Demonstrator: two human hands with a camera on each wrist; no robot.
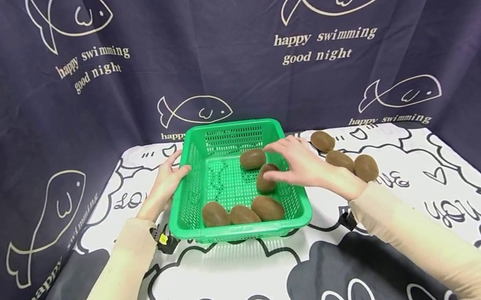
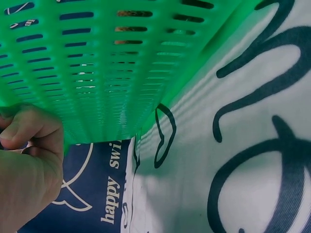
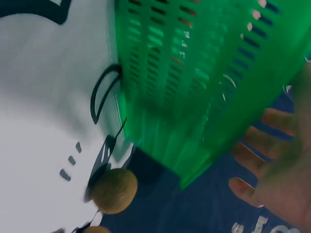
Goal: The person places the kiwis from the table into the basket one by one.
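A green plastic basket [image 1: 245, 230] stands on the table with several brown kiwis inside. Three of them, including one kiwi [image 1: 243, 215], line its near wall; another kiwi [image 1: 252, 159] lies farther back. My left hand [image 1: 166, 182] grips the basket's left rim, thumb on the inner side; in the left wrist view that hand [image 2: 31, 145] is curled at the rim. Over the right wall reaches my right hand [image 1: 303, 164], its fingers spread and thumb overlapping a kiwi [image 1: 265, 182] below. The right wrist view shows the hand's fingers [image 3: 252, 158] apart.
Three kiwis lie on the table right of the basket: a far kiwi [image 1: 322, 141], a middle kiwi [image 1: 340, 160] and a near kiwi [image 1: 366, 167] by the right forearm. A patterned cloth [image 1: 186, 283] covers the table. Behind hangs a dark blue curtain [image 1: 219, 30].
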